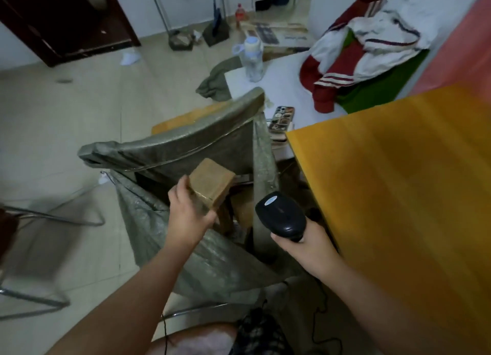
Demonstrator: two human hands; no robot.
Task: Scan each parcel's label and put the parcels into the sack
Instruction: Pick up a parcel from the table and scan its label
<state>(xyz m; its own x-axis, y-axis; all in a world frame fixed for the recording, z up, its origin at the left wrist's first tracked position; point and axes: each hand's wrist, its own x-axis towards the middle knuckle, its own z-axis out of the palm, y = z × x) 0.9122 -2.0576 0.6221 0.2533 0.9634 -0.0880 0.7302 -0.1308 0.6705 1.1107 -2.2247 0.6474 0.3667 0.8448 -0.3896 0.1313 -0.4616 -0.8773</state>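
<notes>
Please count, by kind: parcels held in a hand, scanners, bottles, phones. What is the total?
Parcels in hand: 1, parcel in the left hand
Scanners: 1, scanner in the right hand
Bottles: 2, clear bottle and red-capped bottle
Phones: 1, phone
Total: 5

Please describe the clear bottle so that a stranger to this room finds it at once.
Beyond the big yellow tabletop on the right lies a white table with a heap of red, white and green clothes. The clear plastic bottle with a pale lid stands upright near that table's left edge. The only other bottle, red-capped, stands on the floor.
</notes>
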